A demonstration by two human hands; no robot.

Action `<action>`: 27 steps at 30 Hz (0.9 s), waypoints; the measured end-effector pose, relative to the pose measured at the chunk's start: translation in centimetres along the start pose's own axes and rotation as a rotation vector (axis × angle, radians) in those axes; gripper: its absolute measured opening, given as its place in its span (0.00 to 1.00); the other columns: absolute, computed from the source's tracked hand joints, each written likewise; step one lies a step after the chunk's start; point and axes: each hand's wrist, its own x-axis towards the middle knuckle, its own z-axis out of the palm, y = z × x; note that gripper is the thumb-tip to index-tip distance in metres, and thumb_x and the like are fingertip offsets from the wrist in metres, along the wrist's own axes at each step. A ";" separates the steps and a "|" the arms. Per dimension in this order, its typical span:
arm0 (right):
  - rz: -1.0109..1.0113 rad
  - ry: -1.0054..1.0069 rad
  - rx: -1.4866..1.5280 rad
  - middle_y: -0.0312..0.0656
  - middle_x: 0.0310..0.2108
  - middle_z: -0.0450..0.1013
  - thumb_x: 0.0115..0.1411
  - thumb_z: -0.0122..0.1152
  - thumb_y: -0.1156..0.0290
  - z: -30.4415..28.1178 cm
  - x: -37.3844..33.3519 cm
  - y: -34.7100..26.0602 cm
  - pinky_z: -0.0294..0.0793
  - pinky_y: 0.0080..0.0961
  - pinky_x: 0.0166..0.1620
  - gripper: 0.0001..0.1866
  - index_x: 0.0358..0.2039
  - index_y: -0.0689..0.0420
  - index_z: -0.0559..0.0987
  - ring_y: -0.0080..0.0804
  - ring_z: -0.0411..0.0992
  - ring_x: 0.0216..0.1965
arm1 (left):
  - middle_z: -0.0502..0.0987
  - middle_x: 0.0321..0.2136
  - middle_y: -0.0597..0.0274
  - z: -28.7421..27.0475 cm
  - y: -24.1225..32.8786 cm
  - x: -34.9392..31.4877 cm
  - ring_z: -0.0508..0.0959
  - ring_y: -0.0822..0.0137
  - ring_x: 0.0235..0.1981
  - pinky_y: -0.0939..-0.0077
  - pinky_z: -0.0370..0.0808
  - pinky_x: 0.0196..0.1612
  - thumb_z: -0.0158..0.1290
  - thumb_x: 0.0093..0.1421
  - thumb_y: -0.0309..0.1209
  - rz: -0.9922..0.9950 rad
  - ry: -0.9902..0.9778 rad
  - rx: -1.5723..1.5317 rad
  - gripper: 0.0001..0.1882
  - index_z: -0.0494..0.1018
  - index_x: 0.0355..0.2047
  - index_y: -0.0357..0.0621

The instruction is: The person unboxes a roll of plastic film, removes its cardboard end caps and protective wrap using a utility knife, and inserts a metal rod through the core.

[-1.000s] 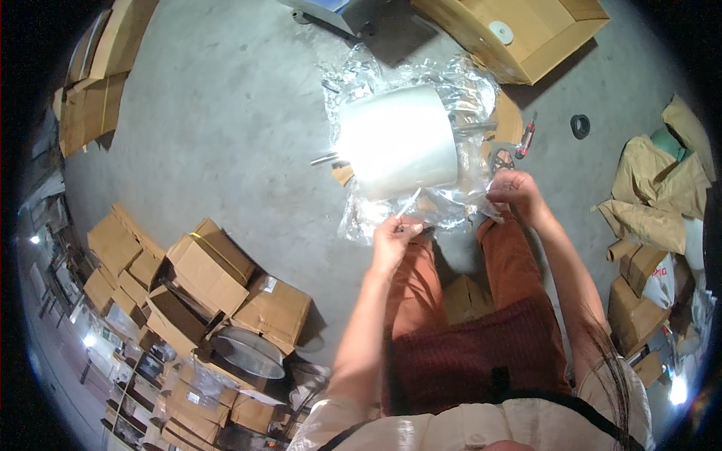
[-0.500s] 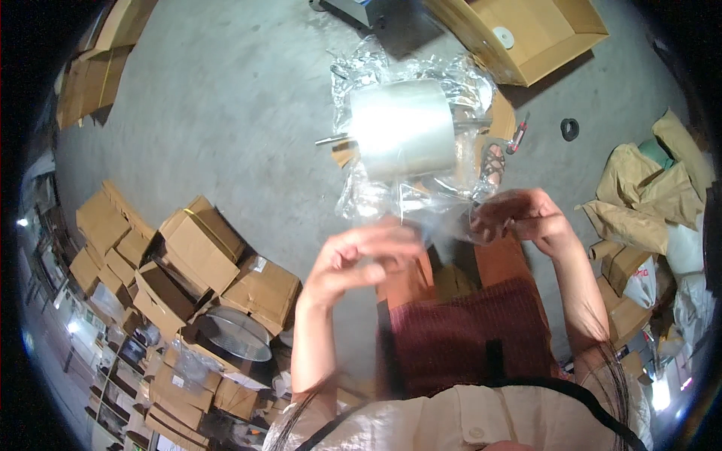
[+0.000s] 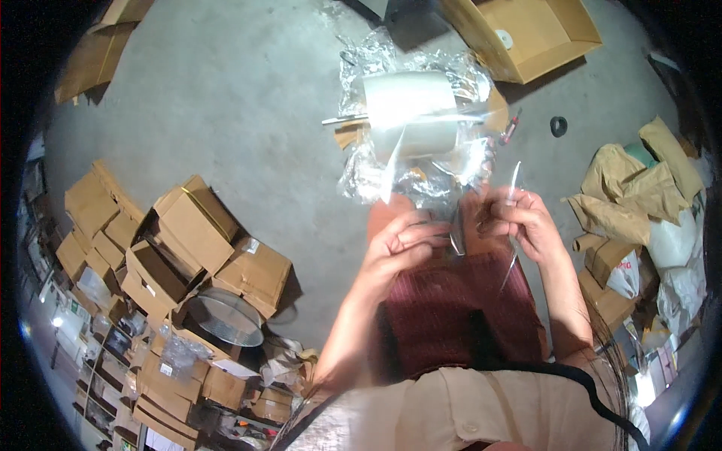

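Left hand (image 3: 402, 242) half-curled, grip unclear, right hand (image 3: 524, 220) pinching one clear film (image 3: 456, 239), one roll (image 3: 410, 105) beyond

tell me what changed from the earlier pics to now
The left hand and right hand have drawn back from the shiny roll toward the body; the right pinches clear film, now raised. Whether the left grips any is unclear. The roll, black ring and open carton stay put.
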 end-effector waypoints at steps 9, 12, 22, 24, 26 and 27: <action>-0.079 0.196 -0.022 0.51 0.26 0.78 0.55 0.63 0.76 5.2 -8.4 0.1 0.80 0.24 0.27 0.13 0.41 0.69 0.75 0.33 0.79 0.24 | 0.79 0.38 0.44 2.3 3.3 -3.3 0.82 0.63 0.33 0.73 0.81 0.39 0.52 0.60 0.20 -0.051 0.230 -0.137 0.12 0.72 0.44 0.27; -0.053 0.167 -0.039 0.51 0.27 0.78 0.55 0.63 0.75 5.9 -10.6 0.3 0.80 0.24 0.25 0.14 0.40 0.68 0.75 0.34 0.79 0.22 | 0.79 0.37 0.44 2.6 4.7 -4.3 0.82 0.62 0.33 0.73 0.82 0.36 0.52 0.61 0.20 -0.105 0.177 -0.103 0.11 0.72 0.44 0.27; -0.204 0.083 0.093 0.46 0.16 0.73 0.57 0.55 0.80 7.5 -13.8 2.4 0.74 0.24 0.16 0.21 0.51 0.70 0.68 0.31 0.71 0.10 | 0.81 0.35 0.42 4.3 6.8 -8.1 0.77 0.71 0.19 0.82 0.76 0.19 0.51 0.63 0.24 -0.066 0.290 -0.053 0.18 0.66 0.53 0.29; -0.251 0.076 0.125 0.45 0.16 0.72 0.56 0.54 0.81 7.3 -14.4 2.9 0.74 0.24 0.16 0.24 0.54 0.70 0.66 0.30 0.69 0.09 | 0.80 0.36 0.41 5.2 6.2 -8.5 0.72 0.73 0.16 0.85 0.71 0.16 0.51 0.62 0.24 -0.006 0.294 0.050 0.23 0.62 0.56 0.29; -0.224 0.119 0.054 0.42 0.15 0.71 0.55 0.54 0.81 7.1 -15.2 3.3 0.76 0.23 0.22 0.29 0.59 0.69 0.63 0.27 0.68 0.09 | 0.80 0.36 0.41 5.1 5.7 -9.1 0.72 0.72 0.16 0.85 0.69 0.17 0.52 0.61 0.22 0.014 0.255 0.069 0.26 0.59 0.59 0.30; -0.190 0.120 0.053 0.41 0.16 0.72 0.54 0.56 0.78 7.5 -16.0 2.7 0.76 0.20 0.25 0.32 0.61 0.67 0.62 0.24 0.70 0.12 | 0.80 0.35 0.42 5.1 5.2 -9.3 0.72 0.72 0.16 0.85 0.68 0.17 0.52 0.62 0.22 0.026 0.260 0.086 0.26 0.59 0.59 0.30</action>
